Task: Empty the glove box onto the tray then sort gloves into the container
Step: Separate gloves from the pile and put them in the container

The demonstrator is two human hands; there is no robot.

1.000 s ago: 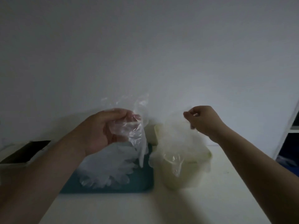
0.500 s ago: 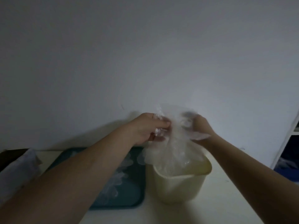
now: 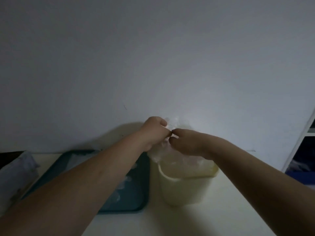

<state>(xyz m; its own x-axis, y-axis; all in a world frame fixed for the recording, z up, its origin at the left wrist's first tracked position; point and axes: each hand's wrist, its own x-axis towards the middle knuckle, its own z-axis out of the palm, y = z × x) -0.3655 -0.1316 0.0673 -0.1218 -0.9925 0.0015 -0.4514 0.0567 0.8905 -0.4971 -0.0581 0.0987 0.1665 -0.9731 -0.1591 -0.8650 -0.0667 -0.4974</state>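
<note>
A pale yellow container [image 3: 184, 189] stands on the table right of a teal tray [image 3: 134, 201]. Clear plastic gloves [image 3: 158, 155] bulge out of the container's top. My left hand [image 3: 153, 132] grips the crumpled gloves just above the container's far left rim. My right hand [image 3: 189, 142] meets it from the right, fingers curled over the same bunch and pressing down. A few clear gloves [image 3: 125, 183] still lie on the tray, mostly hidden under my left forearm.
The glove box [image 3: 16, 169] lies at the far left beside the tray. A white wall rises right behind the table. A white shelf unit [image 3: 300, 150] with dark items stands at the right edge.
My left hand carried a glove from above the tray over to the container. Both hands have come together and lowered, pushing the glove bunch down into it.
</note>
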